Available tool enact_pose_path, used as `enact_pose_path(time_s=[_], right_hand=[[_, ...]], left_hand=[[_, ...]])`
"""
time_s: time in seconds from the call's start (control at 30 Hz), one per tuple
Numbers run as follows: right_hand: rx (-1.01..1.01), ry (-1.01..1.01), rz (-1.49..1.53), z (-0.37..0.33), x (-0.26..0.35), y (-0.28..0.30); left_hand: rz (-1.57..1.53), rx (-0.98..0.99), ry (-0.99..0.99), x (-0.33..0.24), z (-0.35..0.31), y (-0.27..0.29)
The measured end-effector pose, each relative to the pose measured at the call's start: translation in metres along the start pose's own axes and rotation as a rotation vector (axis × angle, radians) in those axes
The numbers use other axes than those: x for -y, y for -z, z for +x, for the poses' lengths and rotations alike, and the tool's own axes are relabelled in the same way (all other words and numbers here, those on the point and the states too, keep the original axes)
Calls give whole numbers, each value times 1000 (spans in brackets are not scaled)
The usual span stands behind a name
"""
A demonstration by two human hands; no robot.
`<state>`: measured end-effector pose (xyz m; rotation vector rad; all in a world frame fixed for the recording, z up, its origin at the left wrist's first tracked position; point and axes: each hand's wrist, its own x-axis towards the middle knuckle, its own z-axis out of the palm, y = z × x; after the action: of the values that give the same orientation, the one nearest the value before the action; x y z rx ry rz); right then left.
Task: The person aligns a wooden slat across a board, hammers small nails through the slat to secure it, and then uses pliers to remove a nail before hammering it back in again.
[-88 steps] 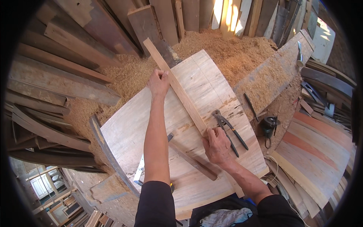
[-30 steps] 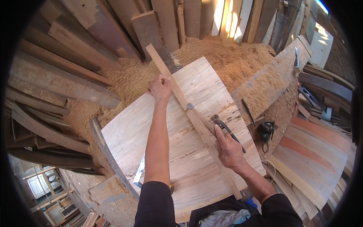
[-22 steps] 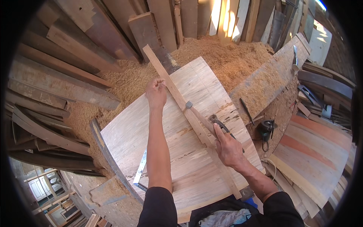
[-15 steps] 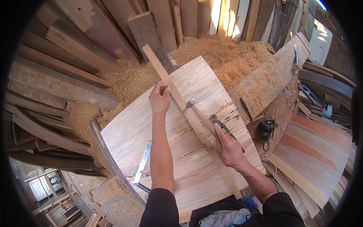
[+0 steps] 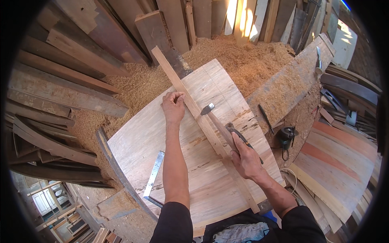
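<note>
A long narrow wooden strip (image 5: 168, 69) lies diagonally across a broad pale wooden panel (image 5: 137, 141) with a curved edge. My left hand (image 5: 173, 108) is closed in a pinch at the strip's left edge; whatever is between the fingertips is too small to make out. My right hand (image 5: 248, 164) grips a hammer (image 5: 220, 127) by its wooden handle, the metal head over the strip. Beside that hand are pincers (image 5: 242, 138) with dark handles; I cannot tell whether the fingers touch them. A metal try square (image 5: 154, 173) lies on the panel beside my left forearm.
Sawdust (image 5: 243, 60) heaps behind the panel, before leaning planks (image 5: 174, 24). At right are a dusty board (image 5: 287, 81) bearing another hammer (image 5: 319, 60), a dark pencil-like stick (image 5: 266, 118), a black corded tool (image 5: 287, 135) and a striped wooden panel (image 5: 332, 162). Curved timbers (image 5: 52, 139) stack at left.
My left hand has shifted very slightly right and down along the strip. The hammer head has lifted and moved a little right, its head turned slightly.
</note>
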<state>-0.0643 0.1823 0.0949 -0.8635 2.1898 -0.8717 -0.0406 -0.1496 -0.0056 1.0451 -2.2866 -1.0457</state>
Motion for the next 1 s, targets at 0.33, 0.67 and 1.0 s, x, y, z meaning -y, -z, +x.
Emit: enact_pose_path(time_s=[0.33, 0.67, 1.0], right_hand=[[52, -76, 186, 5, -1, 4], [-5, 59, 112, 55, 31, 29], [-3, 187, -69, 90, 28, 2]], left_hand=[[-39, -29, -11, -3, -3, -1], [90, -54, -99, -1, -4, -2], [134, -77, -142, 1, -7, -4]])
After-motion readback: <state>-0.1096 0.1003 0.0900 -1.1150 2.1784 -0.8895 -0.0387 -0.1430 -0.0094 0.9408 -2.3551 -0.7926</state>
